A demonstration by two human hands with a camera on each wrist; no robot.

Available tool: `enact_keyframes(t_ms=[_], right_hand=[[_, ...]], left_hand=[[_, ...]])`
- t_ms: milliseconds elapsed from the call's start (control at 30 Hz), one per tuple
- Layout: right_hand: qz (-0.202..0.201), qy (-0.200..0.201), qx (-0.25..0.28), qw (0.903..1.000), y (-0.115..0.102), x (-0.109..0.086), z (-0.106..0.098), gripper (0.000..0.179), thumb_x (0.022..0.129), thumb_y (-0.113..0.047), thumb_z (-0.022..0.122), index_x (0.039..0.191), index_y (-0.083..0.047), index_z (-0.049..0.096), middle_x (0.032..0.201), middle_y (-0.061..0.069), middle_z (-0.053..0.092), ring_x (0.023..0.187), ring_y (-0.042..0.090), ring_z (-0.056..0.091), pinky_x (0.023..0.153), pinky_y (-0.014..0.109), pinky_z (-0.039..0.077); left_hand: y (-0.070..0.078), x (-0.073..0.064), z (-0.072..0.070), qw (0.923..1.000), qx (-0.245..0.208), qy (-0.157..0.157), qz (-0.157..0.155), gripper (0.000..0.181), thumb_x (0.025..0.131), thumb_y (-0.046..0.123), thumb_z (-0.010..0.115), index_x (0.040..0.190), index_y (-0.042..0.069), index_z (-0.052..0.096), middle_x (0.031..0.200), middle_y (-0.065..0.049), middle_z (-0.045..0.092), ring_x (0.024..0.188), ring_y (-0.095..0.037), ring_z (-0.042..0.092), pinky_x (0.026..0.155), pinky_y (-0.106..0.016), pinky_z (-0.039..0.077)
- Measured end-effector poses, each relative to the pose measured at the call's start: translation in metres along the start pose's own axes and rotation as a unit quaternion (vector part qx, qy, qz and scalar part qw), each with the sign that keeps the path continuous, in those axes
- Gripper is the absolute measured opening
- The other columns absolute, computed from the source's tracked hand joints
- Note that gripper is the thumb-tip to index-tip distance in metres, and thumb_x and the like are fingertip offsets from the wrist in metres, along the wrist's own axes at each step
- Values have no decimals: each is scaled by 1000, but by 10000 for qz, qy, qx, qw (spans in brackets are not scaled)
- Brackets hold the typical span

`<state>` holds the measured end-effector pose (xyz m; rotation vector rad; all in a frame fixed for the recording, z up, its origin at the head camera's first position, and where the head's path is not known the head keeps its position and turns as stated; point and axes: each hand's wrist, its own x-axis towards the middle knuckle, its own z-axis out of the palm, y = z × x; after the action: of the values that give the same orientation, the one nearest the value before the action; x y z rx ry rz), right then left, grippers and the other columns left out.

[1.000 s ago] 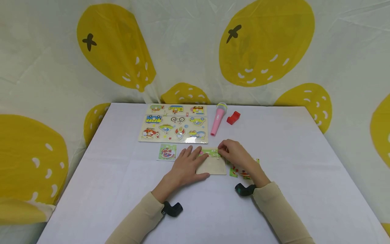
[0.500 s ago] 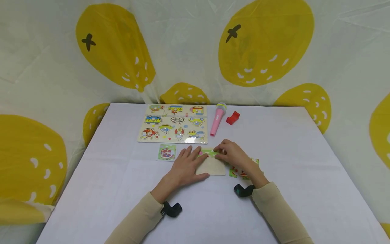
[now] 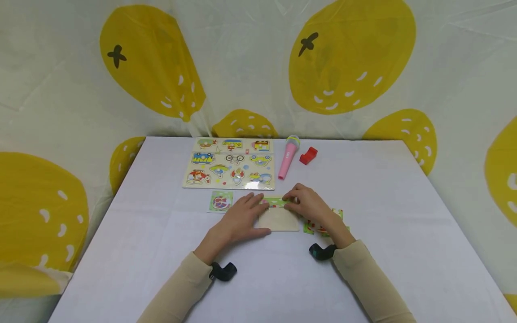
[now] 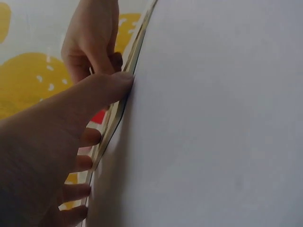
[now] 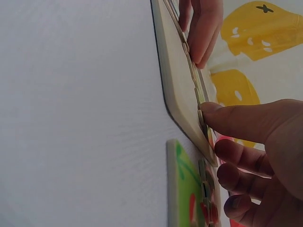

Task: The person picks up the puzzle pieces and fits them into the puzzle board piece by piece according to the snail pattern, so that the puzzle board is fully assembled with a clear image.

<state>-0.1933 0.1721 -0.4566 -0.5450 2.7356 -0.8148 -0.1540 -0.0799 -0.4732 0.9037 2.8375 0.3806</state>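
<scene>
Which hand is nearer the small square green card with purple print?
Left. The left hand is just right of the card; the right hand is farther right, at the pale wooden board.

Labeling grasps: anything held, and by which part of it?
Right hand seems to pinch a piece, thumb at its near edge; far contact is hidden. Left hand touches the left side of the board, no visible grip.

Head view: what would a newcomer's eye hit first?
Probably the big yellow shapes on the backdrop behind the table. Next, likely the pink microphone near the table's far edge, between the vehicle puzzle and a red object. Then, nearer the camera, the left hand and right hand at a small, partly bare board.
</scene>
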Motion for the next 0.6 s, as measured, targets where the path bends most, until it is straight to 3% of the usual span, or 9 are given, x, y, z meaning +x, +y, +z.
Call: enact_keyframes(t_ms=[233, 600], right_hand=[[120, -50, 0, 9999, -2, 0, 1, 28, 90, -27, 76, 115, -15, 75, 108, 1, 62, 96, 16, 56, 84, 30, 51], [50, -31, -82, 9999, -6, -3, -3, 27, 91, -26, 74, 115, -14, 74, 107, 2, 62, 94, 17, 56, 82, 30, 52]], left_hand=[[-6, -3, -8, 9979, -617, -79, -157, 81, 83, 62, 70, 149, 22, 49, 160, -2, 38, 152, -25, 31, 123, -43, 31], [-5, -3, -10, 9965, -811, -65, -204, 81, 82, 62, 72, 149, 22, 49, 160, -1, 38, 153, -25, 28, 123, -42, 31]])
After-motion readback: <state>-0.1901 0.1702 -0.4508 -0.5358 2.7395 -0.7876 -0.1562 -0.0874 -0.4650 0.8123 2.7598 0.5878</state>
